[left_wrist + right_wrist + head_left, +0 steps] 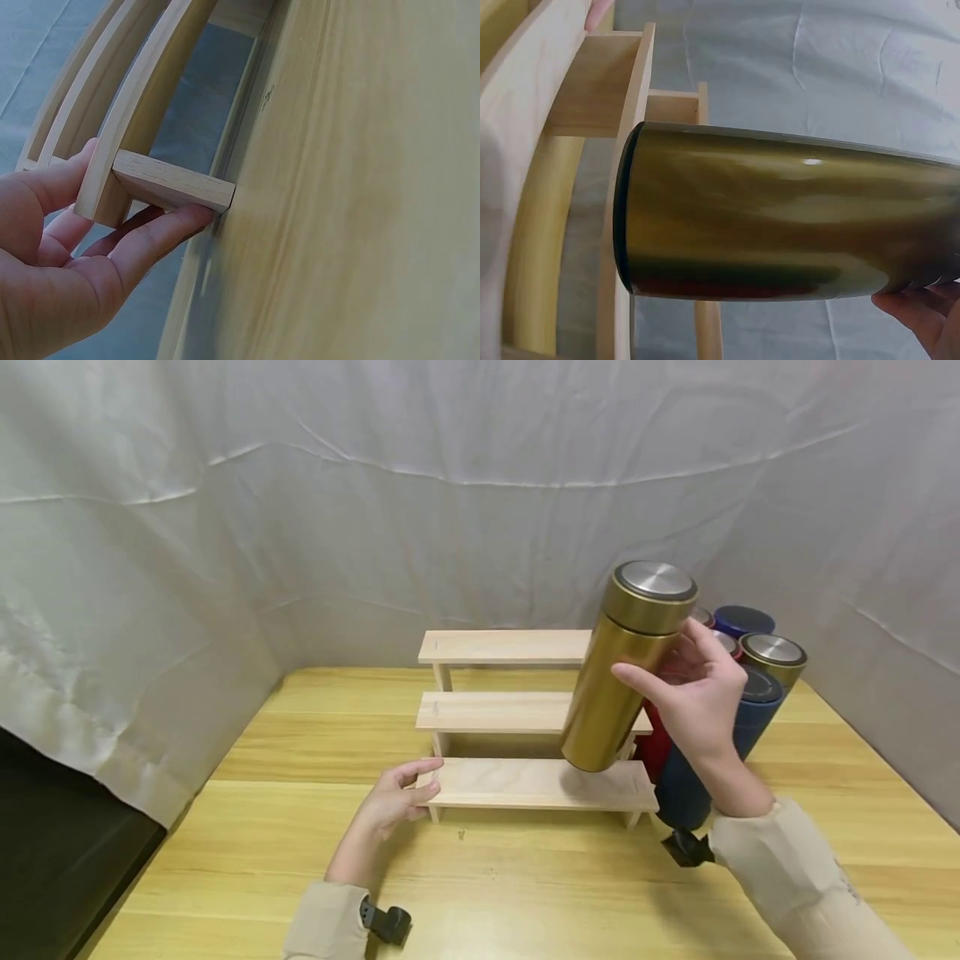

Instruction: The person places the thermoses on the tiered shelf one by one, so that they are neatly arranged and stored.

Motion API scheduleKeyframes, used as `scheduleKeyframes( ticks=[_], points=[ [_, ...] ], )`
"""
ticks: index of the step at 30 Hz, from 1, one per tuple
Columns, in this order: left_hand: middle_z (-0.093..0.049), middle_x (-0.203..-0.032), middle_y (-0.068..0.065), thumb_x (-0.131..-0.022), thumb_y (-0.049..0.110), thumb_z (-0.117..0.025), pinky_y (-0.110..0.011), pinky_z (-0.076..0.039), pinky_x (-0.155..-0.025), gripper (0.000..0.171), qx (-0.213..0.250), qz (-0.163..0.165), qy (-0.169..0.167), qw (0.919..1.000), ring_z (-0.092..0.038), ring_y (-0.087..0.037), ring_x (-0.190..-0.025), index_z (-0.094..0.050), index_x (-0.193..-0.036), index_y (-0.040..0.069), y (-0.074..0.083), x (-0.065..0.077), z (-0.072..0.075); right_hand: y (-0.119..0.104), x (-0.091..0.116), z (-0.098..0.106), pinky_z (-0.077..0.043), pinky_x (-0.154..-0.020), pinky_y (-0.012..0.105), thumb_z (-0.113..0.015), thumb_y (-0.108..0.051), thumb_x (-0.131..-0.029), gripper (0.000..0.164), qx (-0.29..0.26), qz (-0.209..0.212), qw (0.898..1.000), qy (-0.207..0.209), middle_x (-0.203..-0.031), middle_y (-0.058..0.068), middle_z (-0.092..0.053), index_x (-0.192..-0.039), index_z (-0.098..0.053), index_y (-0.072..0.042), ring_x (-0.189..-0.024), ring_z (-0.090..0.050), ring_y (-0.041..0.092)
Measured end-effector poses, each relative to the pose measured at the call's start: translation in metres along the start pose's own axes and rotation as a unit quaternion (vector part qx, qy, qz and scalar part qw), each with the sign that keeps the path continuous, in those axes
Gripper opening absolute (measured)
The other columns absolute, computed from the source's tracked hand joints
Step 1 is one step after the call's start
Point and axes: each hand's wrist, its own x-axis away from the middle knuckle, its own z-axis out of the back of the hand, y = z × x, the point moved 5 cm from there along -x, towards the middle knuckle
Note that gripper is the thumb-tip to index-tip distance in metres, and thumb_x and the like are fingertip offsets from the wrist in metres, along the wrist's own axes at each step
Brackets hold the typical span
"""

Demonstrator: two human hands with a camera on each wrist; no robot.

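My right hand [705, 697] grips a gold thermos flask [611, 693] with a brushed-steel lid top. Held tilted, the flask has its base toward the lower left, over the right part of a three-step wooden display stand [517, 781]. In the right wrist view the gold flask [780, 217] spans the frame, its dark-rimmed base overlapping the steps. My left hand [393, 797] holds the left end of the lowest step. The left wrist view has the fingers [161, 240] of that hand against the step's support leg [176, 182], near the board's end.
Several more flasks crowd together right of the stand, among them a dark blue flask [750, 718], another gold flask [776, 656] and a red flask [654, 745]. A grey-white curtain [480, 527] hangs behind the wood-grain table [517, 893].
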Motion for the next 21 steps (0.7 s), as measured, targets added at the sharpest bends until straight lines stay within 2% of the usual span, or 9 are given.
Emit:
scheduleKeyframes(
  ticks=[4,10,15,21],
  points=[
    [-0.023,-0.137,-0.028,-0.086,0.000,-0.055,-0.047,-0.044,-0.085,0.042,0.006,0.003,-0.005,1.0000,-0.054,-0.023,-0.093,-0.043,-0.126,-0.007,0.000,-0.001,-0.003,-0.001,-0.009,-0.012,-0.051,-0.066,0.020,-0.078,0.008,-0.060,0.057,-0.033,0.003,0.999,-0.009,-0.094,0.008,-0.066,-0.112,-0.059,0.002,-0.075,-0.063,0.015],
    [-0.026,-0.136,-0.028,-0.086,-0.001,-0.055,-0.045,-0.046,-0.083,0.042,0.011,0.002,-0.007,0.9999,-0.056,-0.020,-0.087,-0.043,-0.127,-0.008,0.000,-0.003,-0.004,-0.001,-0.022,-0.026,-0.052,-0.066,0.023,-0.079,0.002,-0.062,0.057,-0.069,0.005,0.998,-0.010,-0.098,0.013,-0.064,-0.114,-0.058,-0.001,-0.079,-0.063,0.019],
    [-0.027,-0.135,-0.028,-0.086,-0.001,-0.055,-0.044,-0.046,-0.083,0.042,0.011,0.004,-0.007,0.9999,-0.056,-0.019,-0.087,-0.043,-0.126,-0.007,-0.001,-0.003,-0.004,0.000,-0.035,-0.037,-0.051,-0.073,0.025,-0.080,-0.004,-0.063,0.059,-0.057,-0.009,0.998,-0.008,-0.104,0.014,-0.063,-0.116,-0.057,-0.002,-0.086,-0.062,0.019],
    [-0.027,-0.135,-0.027,-0.086,-0.002,-0.055,-0.044,-0.046,-0.083,0.043,0.013,0.004,-0.009,0.9999,-0.056,-0.019,-0.087,-0.043,-0.127,-0.008,-0.001,-0.003,-0.005,0.003,-0.053,-0.046,-0.049,-0.080,0.029,-0.080,-0.005,-0.063,0.057,-0.047,-0.054,0.997,0.000,-0.106,0.013,-0.062,-0.116,-0.057,-0.002,-0.090,-0.061,0.019]
  ],
)
